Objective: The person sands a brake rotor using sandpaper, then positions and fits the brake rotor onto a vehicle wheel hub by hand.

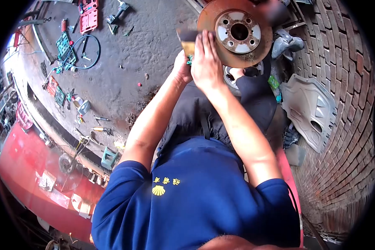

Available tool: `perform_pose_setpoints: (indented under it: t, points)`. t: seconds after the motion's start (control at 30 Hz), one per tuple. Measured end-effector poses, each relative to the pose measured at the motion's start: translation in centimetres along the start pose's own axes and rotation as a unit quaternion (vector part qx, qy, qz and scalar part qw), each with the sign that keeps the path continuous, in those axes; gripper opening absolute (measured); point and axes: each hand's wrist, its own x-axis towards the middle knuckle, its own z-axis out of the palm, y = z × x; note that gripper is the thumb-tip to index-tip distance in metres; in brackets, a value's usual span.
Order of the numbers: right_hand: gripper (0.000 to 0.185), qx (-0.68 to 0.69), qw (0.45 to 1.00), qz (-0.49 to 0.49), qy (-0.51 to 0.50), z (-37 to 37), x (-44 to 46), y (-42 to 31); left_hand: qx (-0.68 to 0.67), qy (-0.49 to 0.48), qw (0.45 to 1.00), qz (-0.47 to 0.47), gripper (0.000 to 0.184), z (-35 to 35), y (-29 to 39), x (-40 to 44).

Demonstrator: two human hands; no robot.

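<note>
In the head view a stiff piece with a dark face and a tan, yellowish face (188, 48) is between my hands, beside the left rim of a rusty brake disc (212, 46). My left hand (182, 67) is closed at its lower edge, with its fingers mostly hidden behind it. Over its right side lies my right hand (208, 62), fingers long and close together, thumb hidden. A small green bit (190, 60) shows between the hands; its kind is unclear. The disc has a bright hub face with several holes.
Open tool cases, one red (88, 16) and one green (65, 46), lie on the floor with a blue hose (99, 52). A power tool (117, 12) lies above. Right are a grey shield-like panel (310, 108) and a brick wall (350, 83). A red panel (33, 166) stands left.
</note>
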Motion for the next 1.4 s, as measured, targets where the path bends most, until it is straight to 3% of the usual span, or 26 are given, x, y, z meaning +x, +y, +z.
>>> perform_pose_setpoints:
  t: [0.07, 0.1, 0.13, 0.27, 0.33, 0.37, 0.4, 0.47, 0.53, 0.6, 0.63, 0.67, 0.8, 1.0, 1.07, 1.2, 1.3, 1.4]
  points:
    - [0.057, -0.049, 0.998, -0.025, -0.001, 0.7, -2.2, 1.0, -0.021, -0.016, 0.999, 0.024, 0.048, 0.3, -0.1, -0.2]
    - [0.056, -0.015, 1.000, -0.006, -0.001, 0.3, -1.3, 0.4, 0.034, 0.001, 0.997, 0.063, 0.048, 1.0, 0.0, -0.9]
    - [0.056, 0.024, 1.000, 0.014, 0.005, -0.4, 0.6, -0.3, -0.027, 0.034, 0.999, 0.010, 0.047, 2.2, 0.7, -1.9]
    - [0.056, -0.016, 0.996, -0.003, 0.086, 0.7, 6.0, 0.8, -0.021, -0.011, 0.999, 0.022, 0.045, 1.4, 0.8, -0.1]
    - [0.058, 0.021, 0.997, -0.078, 0.001, -0.6, 1.7, 2.7, 0.000, 0.037, 0.998, 0.047, 0.044, 1.5, 0.9, -0.6]
    - [0.060, 0.026, 0.994, -0.105, -0.029, -2.2, -1.0, 4.3, -0.039, 0.013, 0.999, 0.030, 0.042, 1.4, 0.9, -0.4]
    - [0.051, 0.003, 0.991, -0.125, -0.054, -4.8, -3.3, 5.2, -0.040, 0.012, 0.999, 0.026, 0.042, 1.2, 1.1, -0.2]
    - [0.049, -0.042, 0.984, -0.154, -0.085, -7.8, -7.1, 9.5, 0.006, -0.029, 0.999, -0.034, 0.047, 0.6, 1.7, 0.4]
    - [0.048, -0.105, 0.972, -0.195, -0.077, -11.2, -8.5, 12.9, 0.102, 0.000, 0.995, 0.000, 0.043, 1.4, 1.7, -0.2]
    - [0.044, -0.084, 0.972, -0.210, -0.059, -12.4, -8.2, 14.3, 0.192, 0.002, 0.980, 0.050, 0.037, 1.7, 1.8, 0.2]
    - [0.040, -0.080, 0.975, -0.203, -0.042, -12.1, -8.1, 13.8, 0.196, 0.001, 0.979, 0.051, 0.037, 1.8, 2.2, 0.4]
    - [0.053, -0.069, 0.978, -0.187, -0.053, -11.1, -8.3, 13.5, 0.222, 0.007, 0.974, 0.045, 0.038, 1.8, 2.6, 0.4]
    - [0.052, -0.076, 0.982, -0.170, -0.017, -7.1, -7.0, 10.0, 0.247, 0.011, 0.967, 0.055, 0.038, 1.5, 3.6, 0.6]
    - [0.047, -0.166, 0.959, -0.225, -0.051, -11.0, -8.2, 14.9, 0.278, 0.010, 0.956, 0.091, 0.038, 1.7, 3.5, 0.8]
    - [0.057, -0.096, 0.971, -0.204, -0.079, -12.2, -8.3, 16.3, 0.284, 0.020, 0.954, 0.096, 0.039, 1.9, 3.7, 0.6]
    - [0.052, -0.034, 0.968, -0.241, -0.060, -8.5, -7.0, 13.6, 0.305, 0.040, 0.943, 0.127, 0.036, 2.1, 5.5, 1.3]
    - [0.053, -0.049, 0.969, -0.237, -0.049, -6.2, -4.9, 10.5, 0.325, 0.055, 0.932, 0.150, 0.035, 2.1, 8.3, 2.6]
    - [0.055, -0.160, 0.952, -0.258, -0.042, -6.8, -4.0, 11.9, 0.323, 0.062, 0.930, 0.164, 0.036, 3.3, 10.2, 3.4]
